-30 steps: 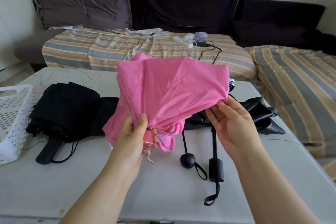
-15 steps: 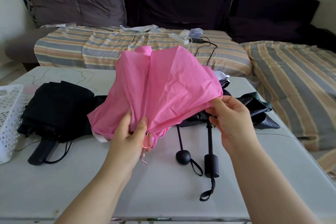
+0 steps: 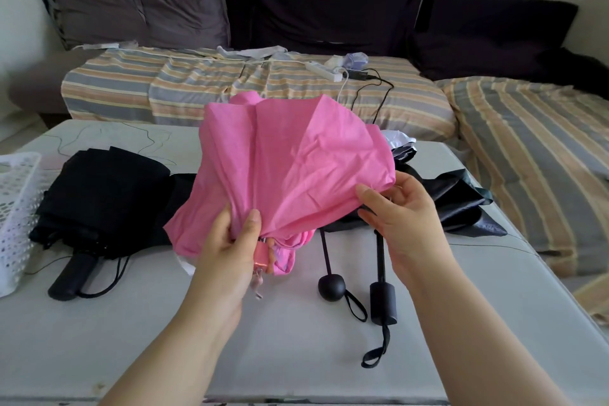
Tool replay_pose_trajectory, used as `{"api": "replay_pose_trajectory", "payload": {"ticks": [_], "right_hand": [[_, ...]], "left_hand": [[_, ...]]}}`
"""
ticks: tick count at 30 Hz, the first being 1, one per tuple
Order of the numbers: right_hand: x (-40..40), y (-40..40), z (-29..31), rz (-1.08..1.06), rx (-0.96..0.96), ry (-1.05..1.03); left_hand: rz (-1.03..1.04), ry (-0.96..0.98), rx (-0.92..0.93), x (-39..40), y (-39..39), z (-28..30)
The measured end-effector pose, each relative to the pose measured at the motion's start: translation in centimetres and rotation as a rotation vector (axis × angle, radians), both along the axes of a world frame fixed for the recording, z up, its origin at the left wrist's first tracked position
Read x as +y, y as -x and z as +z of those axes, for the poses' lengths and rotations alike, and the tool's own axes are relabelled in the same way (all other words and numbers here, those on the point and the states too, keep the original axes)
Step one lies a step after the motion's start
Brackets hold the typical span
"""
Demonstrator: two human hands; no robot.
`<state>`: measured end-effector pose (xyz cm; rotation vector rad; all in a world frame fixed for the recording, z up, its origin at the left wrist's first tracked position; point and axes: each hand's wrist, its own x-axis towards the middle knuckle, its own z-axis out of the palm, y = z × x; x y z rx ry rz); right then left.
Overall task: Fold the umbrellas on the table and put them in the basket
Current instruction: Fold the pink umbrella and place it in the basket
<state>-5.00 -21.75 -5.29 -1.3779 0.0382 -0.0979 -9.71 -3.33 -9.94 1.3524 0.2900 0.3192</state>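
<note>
Left hand (image 3: 230, 241) clamped on pink umbrella (image 3: 290, 171) near its handle, right hand (image 3: 400, 217) pinching canopy edge — risk of uneven pleats if cloth slips.

hidden and cut-off parts around the pink umbrella

the pink umbrella (image 3: 296, 168) canopy covers its own shaft and ribs and the middle of the black umbrellas (image 3: 461, 204) behind it; the left hand (image 3: 230, 250) hides most of the pink handle; the white basket (image 3: 16, 208) is cut by the left edge, so its inside cannot be seen; the right hand (image 3: 405, 217) fingertips are partly tucked under the canopy hem.
</note>
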Motion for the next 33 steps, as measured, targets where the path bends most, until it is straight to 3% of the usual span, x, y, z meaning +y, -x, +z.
{"api": "replay_pose_trajectory", "payload": {"ticks": [12,17,21,25,29,33], "right_hand": [[-0.3,-0.8,-0.6,0.010,0.017,0.007],[0.2,-0.9,-1.4,-0.084,0.067,0.224],[-0.2,-0.7,-0.7,-0.215,-0.072,0.274],[0.4,0.3,0.3,-0.111,-0.175,-0.122],[0.8,0.4,0.3,0.044,-0.096,-0.348],[0.0,0.2,1.1,0.193,-0.014,-0.708]], "left_hand": [[-0.032,-0.014,0.014,0.0,0.3,0.4],[-0.076,-0.045,-0.004,0.0,0.3,0.1],[-0.092,0.070,-0.001,-0.2,0.3,0.4],[-0.106,0.236,-0.033,-0.2,0.3,0.7],[-0.119,0.238,-0.032,0.0,0.4,0.7],[-0.135,0.321,0.004,0.3,0.2,0.9]]}}
